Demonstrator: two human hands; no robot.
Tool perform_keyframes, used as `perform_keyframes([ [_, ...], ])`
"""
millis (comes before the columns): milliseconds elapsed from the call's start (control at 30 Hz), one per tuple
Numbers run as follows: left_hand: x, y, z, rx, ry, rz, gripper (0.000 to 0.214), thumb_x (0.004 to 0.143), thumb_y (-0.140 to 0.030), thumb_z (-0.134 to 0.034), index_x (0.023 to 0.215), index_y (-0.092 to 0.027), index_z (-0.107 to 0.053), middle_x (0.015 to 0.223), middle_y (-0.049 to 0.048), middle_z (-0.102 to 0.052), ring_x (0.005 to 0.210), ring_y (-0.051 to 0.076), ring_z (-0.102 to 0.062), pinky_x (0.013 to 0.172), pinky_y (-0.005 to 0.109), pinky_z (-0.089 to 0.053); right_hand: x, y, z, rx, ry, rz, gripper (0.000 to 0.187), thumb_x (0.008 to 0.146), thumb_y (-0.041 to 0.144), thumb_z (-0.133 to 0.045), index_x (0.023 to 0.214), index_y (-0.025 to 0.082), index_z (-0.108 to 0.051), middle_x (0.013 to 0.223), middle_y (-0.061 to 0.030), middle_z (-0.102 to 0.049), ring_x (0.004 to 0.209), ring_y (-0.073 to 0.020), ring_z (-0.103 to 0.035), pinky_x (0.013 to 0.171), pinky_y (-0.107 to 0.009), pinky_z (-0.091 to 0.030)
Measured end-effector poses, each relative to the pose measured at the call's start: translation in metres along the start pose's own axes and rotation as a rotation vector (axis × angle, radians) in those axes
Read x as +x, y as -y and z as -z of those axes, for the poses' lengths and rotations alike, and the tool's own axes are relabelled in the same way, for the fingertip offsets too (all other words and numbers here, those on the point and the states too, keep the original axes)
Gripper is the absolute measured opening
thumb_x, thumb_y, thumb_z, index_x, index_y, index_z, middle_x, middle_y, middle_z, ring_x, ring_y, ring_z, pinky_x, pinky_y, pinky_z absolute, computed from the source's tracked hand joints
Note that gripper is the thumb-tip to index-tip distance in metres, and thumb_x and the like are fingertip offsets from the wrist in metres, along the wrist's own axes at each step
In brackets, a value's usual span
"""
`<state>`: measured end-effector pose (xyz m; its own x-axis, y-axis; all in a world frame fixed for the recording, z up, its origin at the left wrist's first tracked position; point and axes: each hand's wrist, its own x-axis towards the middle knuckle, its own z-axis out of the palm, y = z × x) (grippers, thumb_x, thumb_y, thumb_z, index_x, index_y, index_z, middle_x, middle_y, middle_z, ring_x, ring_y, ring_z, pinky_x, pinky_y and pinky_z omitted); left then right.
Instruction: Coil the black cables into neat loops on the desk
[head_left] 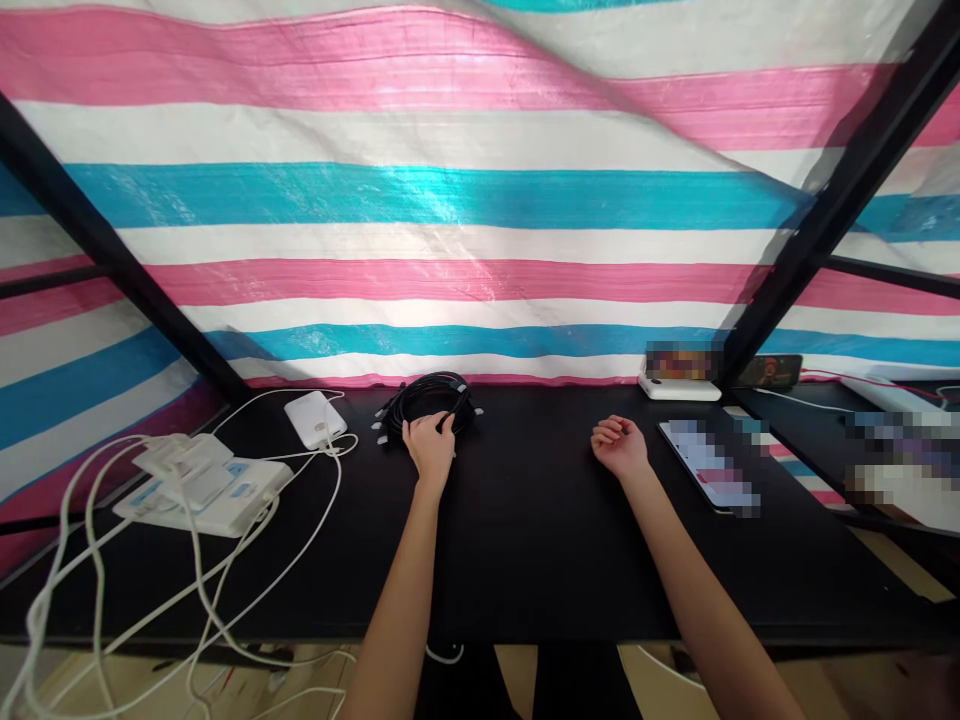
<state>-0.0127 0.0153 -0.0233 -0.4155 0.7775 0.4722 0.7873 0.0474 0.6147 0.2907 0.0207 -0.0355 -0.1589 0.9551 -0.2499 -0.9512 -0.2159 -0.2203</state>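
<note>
Coiled cable (427, 385) on the flat black table (525, 560) is being touched by the closer left hand (430, 448), from which it is lying at twelve o'clock; whether it is being gripped cannot be told. Toward ten o'clock from the right hand (621, 446), curled loosely around nothing, its smooth, roundish ring without clear long axis is being shown, edged by pale, stubby plugs (382, 440).

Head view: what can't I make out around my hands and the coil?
All in the head view:
Near side of the coil: hidden by the left hand.
Palm of the right hand: partly hidden by its curled fingers.
Screen of the phone: blurred by pixelation.
Some white cables: cut off by the bottom edge.
</note>
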Motion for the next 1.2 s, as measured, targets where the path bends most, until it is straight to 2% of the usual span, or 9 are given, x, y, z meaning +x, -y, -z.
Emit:
perform_keyframes([
  [233, 0.006, 0.004, -0.006, -0.120, -0.089, 0.022, 0.017, 0.079, -0.025, -0.052, 0.083, -0.019, -0.067, 0.090, 0.0081, -0.071, 0.097, 0.027, -0.059, 0.107, 0.054, -0.020, -0.001, -0.002, -0.003, 0.026, -0.030, -0.004, 0.020, 0.066, 0.010, -0.040, 0.062, 0.023, -0.026, 0.040, 0.0096, -0.039, 0.029, -0.0061, -0.037, 0.032, -0.015, -0.030],
  [333, 0.006, 0.006, -0.008, -0.161, -0.124, 0.030, 0.017, 0.081, -0.027, -0.048, 0.086, -0.019, -0.063, 0.082, 0.0062, -0.069, 0.094, 0.027, -0.059, 0.107, 0.055, -0.020, -0.002, -0.002, -0.004, 0.034, -0.038, -0.003, 0.019, 0.066, 0.010, -0.040, 0.062, 0.023, -0.026, 0.040, 0.0097, -0.038, 0.029, -0.0061, -0.037, 0.031, -0.015, -0.030],
  [433, 0.006, 0.006, -0.011, -0.194, -0.154, 0.025, 0.014, 0.082, -0.025, -0.046, 0.086, -0.020, -0.059, 0.075, 0.0045, -0.066, 0.089, 0.025, -0.058, 0.108, 0.054, -0.020, -0.002, -0.002, -0.004, 0.038, -0.044, -0.005, 0.019, 0.067, 0.010, -0.039, 0.062, 0.023, -0.026, 0.040, 0.0097, -0.038, 0.029, -0.0062, -0.036, 0.031, -0.015, -0.029],
  [633, 0.005, 0.004, -0.010, -0.249, -0.237, -0.004, 0.012, 0.084, -0.021, -0.043, 0.089, -0.021, -0.054, 0.076, 0.0031, -0.061, 0.087, 0.022, -0.057, 0.108, 0.048, -0.022, -0.003, -0.002, -0.005, 0.032, -0.039, -0.011, 0.020, 0.067, 0.009, -0.040, 0.062, 0.023, -0.026, 0.040, 0.0100, -0.037, 0.029, -0.0061, -0.036, 0.032, -0.015, -0.030],
  [767, 0.005, 0.001, -0.002, -0.288, -0.300, -0.001, 0.013, 0.086, -0.022, -0.042, 0.092, -0.020, -0.053, 0.071, 0.0024, -0.059, 0.082, 0.021, -0.057, 0.100, 0.044, -0.033, -0.001, -0.001, -0.002, 0.014, -0.024, -0.013, 0.022, 0.066, 0.009, -0.041, 0.062, 0.023, -0.025, 0.040, 0.0102, -0.038, 0.029, -0.0060, -0.036, 0.032, -0.015, -0.030],
  [867, 0.005, 0.000, 0.002, -0.307, -0.364, 0.023, 0.013, 0.087, -0.024, -0.041, 0.092, -0.019, -0.052, 0.076, 0.0046, -0.061, 0.087, 0.021, -0.057, 0.092, 0.040, -0.039, 0.000, 0.001, 0.000, -0.005, -0.008, -0.011, 0.022, 0.065, 0.008, -0.042, 0.062, 0.023, -0.025, 0.041, 0.0103, -0.038, 0.029, -0.0059, -0.037, 0.032, -0.015, -0.030],
  [1067, 0.007, 0.001, 0.008, -0.339, -0.477, 0.114, 0.017, 0.090, -0.026, -0.036, 0.095, -0.018, -0.050, 0.076, 0.0032, -0.061, 0.079, 0.019, -0.059, 0.080, 0.034, -0.044, 0.002, 0.001, 0.002, -0.039, 0.013, -0.007, 0.024, 0.065, 0.007, -0.043, 0.061, 0.022, -0.025, 0.041, 0.0103, -0.037, 0.030, -0.0062, -0.037, 0.032, -0.015, -0.031],
  [1200, 0.007, 0.000, 0.012, -0.346, -0.532, 0.145, 0.016, 0.090, -0.026, -0.036, 0.093, -0.019, -0.050, 0.076, 0.0023, -0.060, 0.077, 0.017, -0.060, 0.077, 0.030, -0.045, 0.001, 0.001, 0.002, -0.052, 0.014, -0.001, 0.023, 0.065, 0.007, -0.043, 0.060, 0.022, -0.026, 0.041, 0.0101, -0.037, 0.030, -0.0060, -0.036, 0.033, -0.015, -0.031],
])
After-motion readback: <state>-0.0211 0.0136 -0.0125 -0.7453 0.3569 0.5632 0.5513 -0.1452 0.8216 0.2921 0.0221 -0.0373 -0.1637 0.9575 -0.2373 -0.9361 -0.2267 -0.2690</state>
